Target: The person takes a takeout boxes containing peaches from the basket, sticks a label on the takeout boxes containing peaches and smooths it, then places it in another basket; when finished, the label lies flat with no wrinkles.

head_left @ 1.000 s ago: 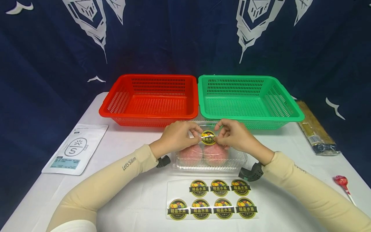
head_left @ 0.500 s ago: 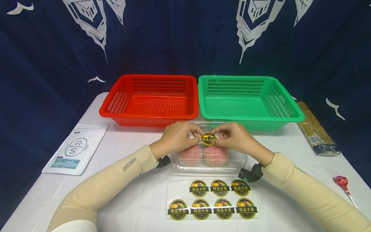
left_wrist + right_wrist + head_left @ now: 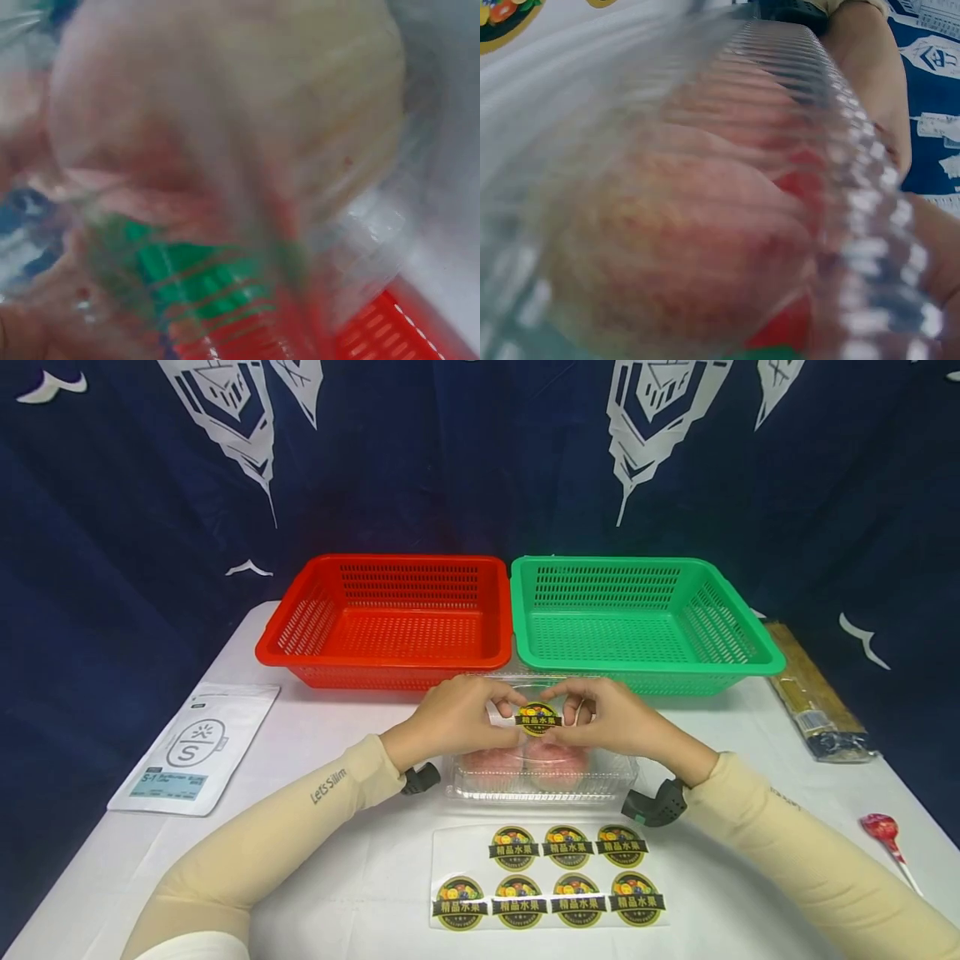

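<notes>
A clear plastic clamshell box point(image 3: 480, 788) with pink round fruit, which look like peaches point(image 3: 558, 764), sits in front of the baskets. On its lid lies a round black-and-gold fruit sticker point(image 3: 538, 719), its face fully showing. My left hand point(image 3: 465, 714) is at the sticker's left side, thumb and index fingertip by its edge. From the right, my right hand point(image 3: 607, 718) touches around the other edge with thumb and index finger. Through the blurred plastic, the left wrist view shows a pale fruit point(image 3: 225, 112), and the right wrist view a reddish one point(image 3: 682, 240).
A sheet of several matching stickers point(image 3: 551, 877) lies nearer me. Behind the box stand a red basket point(image 3: 390, 668) and a green basket point(image 3: 652, 664). A white pouch point(image 3: 191, 747) is at left; a brown package point(image 3: 817, 693) and a lollipop point(image 3: 883, 828) are at right.
My right index finger and thumb have moved left and my fingers have shifted to the sticker's rim, so more of its face shows. The box stays in place.
</notes>
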A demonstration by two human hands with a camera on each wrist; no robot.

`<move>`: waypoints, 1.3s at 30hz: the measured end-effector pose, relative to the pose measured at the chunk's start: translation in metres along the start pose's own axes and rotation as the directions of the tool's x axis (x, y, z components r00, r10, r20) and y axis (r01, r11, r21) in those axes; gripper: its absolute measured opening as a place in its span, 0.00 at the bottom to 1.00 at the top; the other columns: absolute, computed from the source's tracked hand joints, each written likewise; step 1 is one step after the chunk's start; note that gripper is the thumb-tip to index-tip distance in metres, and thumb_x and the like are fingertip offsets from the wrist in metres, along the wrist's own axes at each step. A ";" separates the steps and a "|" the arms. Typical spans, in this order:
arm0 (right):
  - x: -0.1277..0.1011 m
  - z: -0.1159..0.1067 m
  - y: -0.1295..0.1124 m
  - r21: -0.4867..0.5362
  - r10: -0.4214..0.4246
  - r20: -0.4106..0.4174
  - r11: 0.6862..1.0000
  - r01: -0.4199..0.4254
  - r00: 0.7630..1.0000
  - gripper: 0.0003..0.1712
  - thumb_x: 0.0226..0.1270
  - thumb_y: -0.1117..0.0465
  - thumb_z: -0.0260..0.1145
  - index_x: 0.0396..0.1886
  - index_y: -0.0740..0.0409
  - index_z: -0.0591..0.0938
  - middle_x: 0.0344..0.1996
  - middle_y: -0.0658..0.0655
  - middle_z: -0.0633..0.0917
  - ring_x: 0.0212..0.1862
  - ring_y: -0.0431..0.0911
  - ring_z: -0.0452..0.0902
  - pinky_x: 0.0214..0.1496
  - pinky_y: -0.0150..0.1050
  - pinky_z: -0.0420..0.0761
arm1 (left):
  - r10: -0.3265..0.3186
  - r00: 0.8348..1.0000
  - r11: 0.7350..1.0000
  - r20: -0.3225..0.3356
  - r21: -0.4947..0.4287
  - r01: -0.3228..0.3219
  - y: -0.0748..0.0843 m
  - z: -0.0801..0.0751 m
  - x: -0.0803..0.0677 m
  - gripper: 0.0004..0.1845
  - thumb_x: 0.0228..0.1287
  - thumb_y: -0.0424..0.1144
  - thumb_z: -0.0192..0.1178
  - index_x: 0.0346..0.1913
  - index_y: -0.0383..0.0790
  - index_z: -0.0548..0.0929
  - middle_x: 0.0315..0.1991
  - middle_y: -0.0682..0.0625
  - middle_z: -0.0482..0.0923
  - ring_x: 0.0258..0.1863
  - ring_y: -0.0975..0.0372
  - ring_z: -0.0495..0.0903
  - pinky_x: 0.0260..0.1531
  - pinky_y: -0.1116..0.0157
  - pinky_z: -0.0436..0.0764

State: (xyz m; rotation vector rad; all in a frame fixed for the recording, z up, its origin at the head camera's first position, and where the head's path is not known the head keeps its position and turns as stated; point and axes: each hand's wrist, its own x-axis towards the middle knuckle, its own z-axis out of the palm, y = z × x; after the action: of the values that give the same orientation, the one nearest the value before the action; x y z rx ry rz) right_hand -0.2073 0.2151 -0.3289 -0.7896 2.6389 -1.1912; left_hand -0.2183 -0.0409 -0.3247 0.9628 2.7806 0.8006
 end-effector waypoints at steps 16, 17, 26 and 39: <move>-0.019 -0.024 0.010 0.296 -0.256 -0.013 0.922 0.248 0.967 0.22 0.72 0.76 0.68 0.64 0.63 0.84 0.46 0.57 0.86 0.41 0.45 0.85 0.42 0.37 0.89 | 0.050 0.964 0.889 -0.261 -0.429 -0.162 -0.034 0.009 -0.029 0.24 0.69 0.33 0.72 0.67 0.39 0.84 0.57 0.43 0.87 0.54 0.53 0.83 0.56 0.55 0.82; -0.021 -0.026 0.011 0.322 -0.262 -0.048 0.909 0.263 0.964 0.23 0.73 0.77 0.67 0.63 0.59 0.85 0.46 0.55 0.87 0.41 0.45 0.85 0.42 0.37 0.89 | 0.026 0.955 0.879 -0.295 -0.448 -0.162 -0.037 0.011 -0.032 0.24 0.69 0.33 0.72 0.67 0.39 0.84 0.60 0.43 0.86 0.58 0.51 0.82 0.60 0.53 0.80; -0.032 -0.051 0.024 0.413 -0.282 -0.462 0.770 0.486 0.841 0.23 0.73 0.84 0.57 0.59 0.66 0.87 0.40 0.54 0.88 0.33 0.44 0.85 0.39 0.34 0.87 | -0.314 0.921 0.664 -0.233 -0.747 0.037 -0.054 0.017 -0.048 0.32 0.72 0.33 0.68 0.76 0.37 0.72 0.75 0.42 0.71 0.70 0.46 0.73 0.64 0.52 0.76; -0.046 -0.091 0.056 0.290 -0.156 -0.789 0.758 0.584 0.594 0.11 0.73 0.77 0.66 0.52 0.78 0.85 0.34 0.57 0.90 0.27 0.43 0.84 0.35 0.30 0.86 | -0.426 0.905 0.522 -0.004 -0.818 0.242 -0.059 0.032 -0.053 0.45 0.70 0.38 0.68 0.85 0.42 0.57 0.79 0.36 0.63 0.74 0.43 0.70 0.58 0.52 0.73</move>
State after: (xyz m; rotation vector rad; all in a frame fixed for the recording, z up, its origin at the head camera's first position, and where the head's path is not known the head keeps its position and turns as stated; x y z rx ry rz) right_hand -0.2202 0.3292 -0.3121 -0.9406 2.3989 -2.7292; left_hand -0.2002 -0.0974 -0.3866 0.1445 2.1303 1.9074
